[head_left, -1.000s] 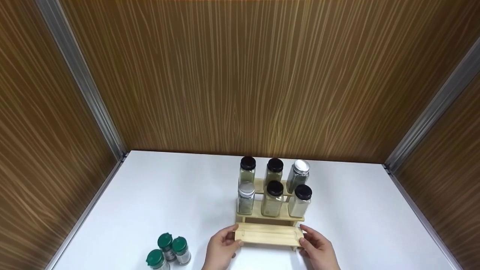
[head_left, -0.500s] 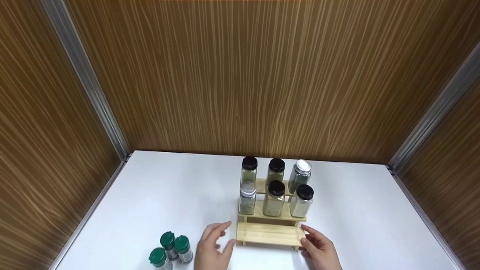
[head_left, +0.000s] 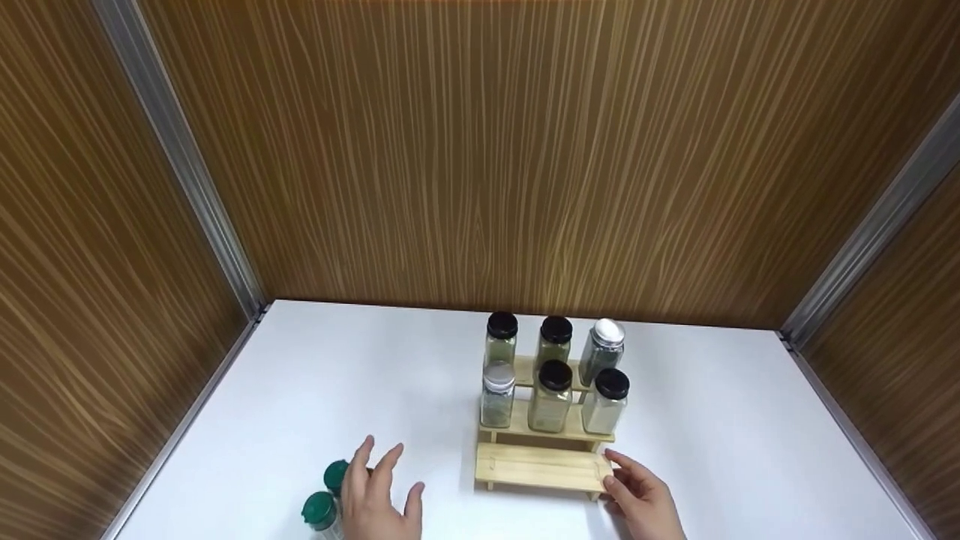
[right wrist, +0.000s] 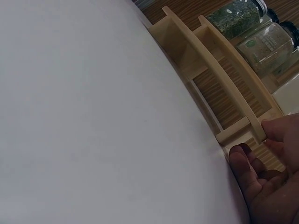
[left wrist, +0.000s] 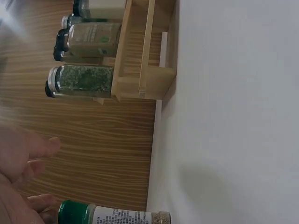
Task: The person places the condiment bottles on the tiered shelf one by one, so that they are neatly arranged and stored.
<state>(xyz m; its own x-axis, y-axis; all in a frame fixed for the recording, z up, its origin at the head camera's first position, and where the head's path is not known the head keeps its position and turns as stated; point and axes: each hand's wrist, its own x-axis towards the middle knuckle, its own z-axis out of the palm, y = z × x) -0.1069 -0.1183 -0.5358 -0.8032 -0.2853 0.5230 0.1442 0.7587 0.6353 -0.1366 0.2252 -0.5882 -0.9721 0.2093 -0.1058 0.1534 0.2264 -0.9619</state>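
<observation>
A light wooden tiered spice rack (head_left: 541, 466) stands on the white table, its lowest step bare. Spice jars with black or silvery lids fill the two upper steps, among them a jar of green herbs (left wrist: 86, 78). My right hand (head_left: 639, 496) pinches the right end of the lowest step between thumb and fingers; the right wrist view shows the thumb on the board's edge (right wrist: 256, 125). Fingers spread and holding nothing, my left hand (head_left: 379, 501) hovers by the green-capped spice bottles (head_left: 320, 511), hiding part of them. One green-capped bottle (left wrist: 122, 214) stands near its fingertips in the left wrist view.
Wood-grain panels (head_left: 480, 165) enclose the white table (head_left: 390, 367) at the back and sides, with metal strips (head_left: 202, 187) in the corners. The rack sits right of the table's middle, the green-capped bottles at the front left.
My left hand has let go of the rack's left end and moved left to the green-capped bottles, fingers spreading. The right hand keeps its grip on the rack.
</observation>
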